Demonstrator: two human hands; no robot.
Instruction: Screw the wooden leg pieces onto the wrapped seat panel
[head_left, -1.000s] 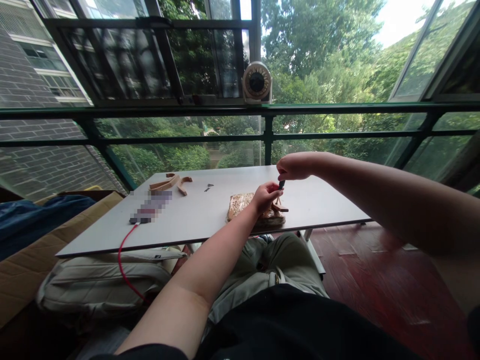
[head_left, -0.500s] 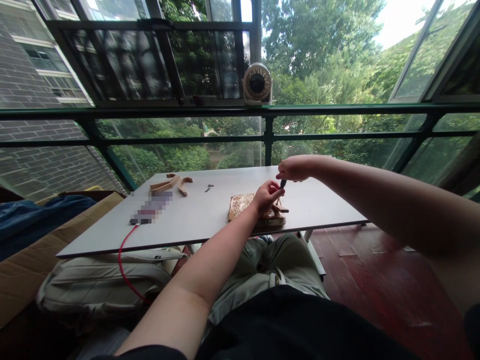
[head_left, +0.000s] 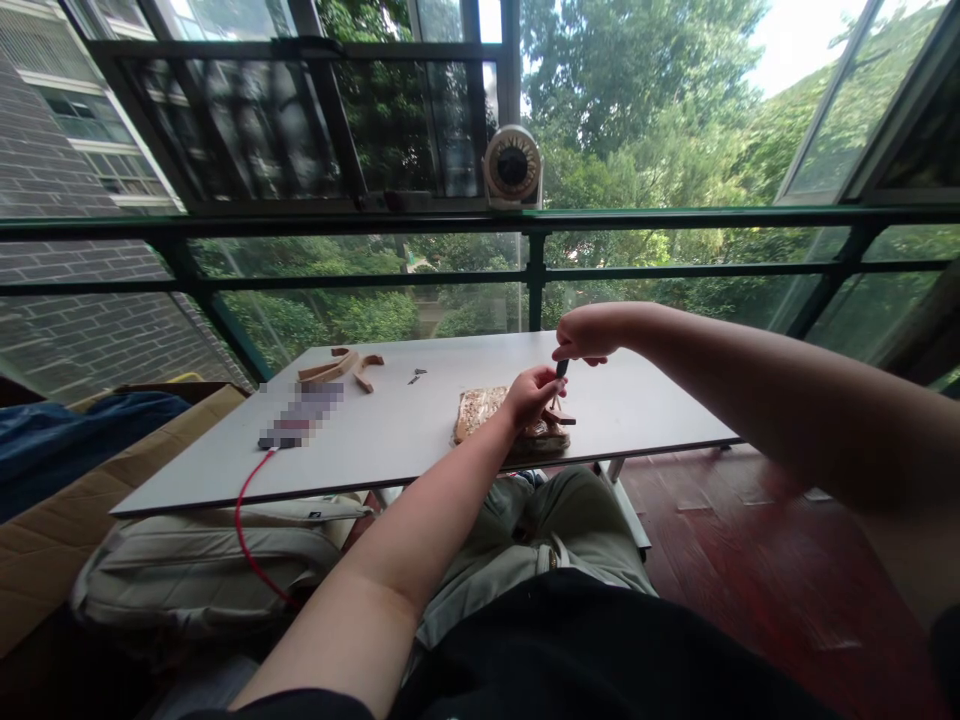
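Observation:
My right hand [head_left: 586, 335] is closed round the top of a dark-handled screwdriver [head_left: 562, 368], gripping it from above. The screwdriver stands nearly upright, its shaft pointing down at a small brown wooden piece [head_left: 561, 418]. Lower down, my left hand [head_left: 531, 394] has its fingertips pinched at the bottom of the handle. The wooden piece rests on a flat, wrapped block with a speckled brown top [head_left: 474, 412], near the table's front edge. My left hand and forearm hide part of the block, and the screwdriver's tip is too small to make out.
Curved wooden parts [head_left: 341, 370] lie at the left of the white table [head_left: 390, 440], with several small screws [head_left: 418, 375] nearby. A blurred-out device [head_left: 304, 415] trails a red cable [head_left: 241, 520]. A round fan [head_left: 514, 165] stands on the railing behind.
The fingers of my right hand have shifted slightly round the screwdriver's handle, with some lifted away. My left hand stays almost in place, slightly lower.

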